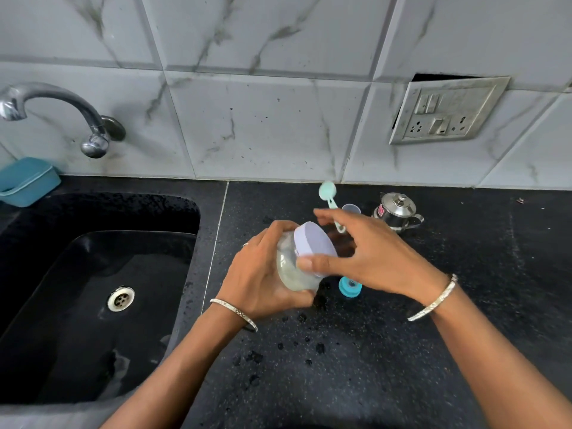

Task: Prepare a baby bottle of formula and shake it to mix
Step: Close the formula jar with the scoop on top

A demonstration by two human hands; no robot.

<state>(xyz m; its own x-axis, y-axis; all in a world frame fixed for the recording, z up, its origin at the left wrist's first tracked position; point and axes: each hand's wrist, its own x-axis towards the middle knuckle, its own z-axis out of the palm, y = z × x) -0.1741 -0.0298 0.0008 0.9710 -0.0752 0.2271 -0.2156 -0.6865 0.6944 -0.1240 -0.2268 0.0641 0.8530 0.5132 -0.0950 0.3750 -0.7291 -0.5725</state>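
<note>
Over the counter (433,351) near its left edge, just beside the sink (93,274), my left grip (263,274) was clasped round the clear body of the jar (291,270), which was tilted with its lilac lid (312,243) turned up toward me. My right grip (365,252) spanned that lid, thumb pressed on the near rim and fingers reaching over the far one. The teal scoop (327,191) seemed tucked between those fingers, its bowl sticking up behind. I could not tell how firmly it sat there.

I judged the jar light and stiff, thin plastic with pale powder clouding its wall, and smooth enough to slide in a damp palm. The body was the place to brace, the lid's rim the place to turn. Sharing my fingers with the scoop probably weakened that purchase, and the scoop might have dropped.

A teal bottle collar (349,287) lay on the counter just under my right grip, partly hidden. A small clear cup (351,208) stood behind my fingers, with a lidded steel pot (397,210) just right of it toward the back edge. Water drops (309,348) spotted the counter toward its front edge. The sink gaped close on the left, where a fumbled jar could have fallen. A tap (62,103) and a blue tray (28,181) sat at its back.
</note>
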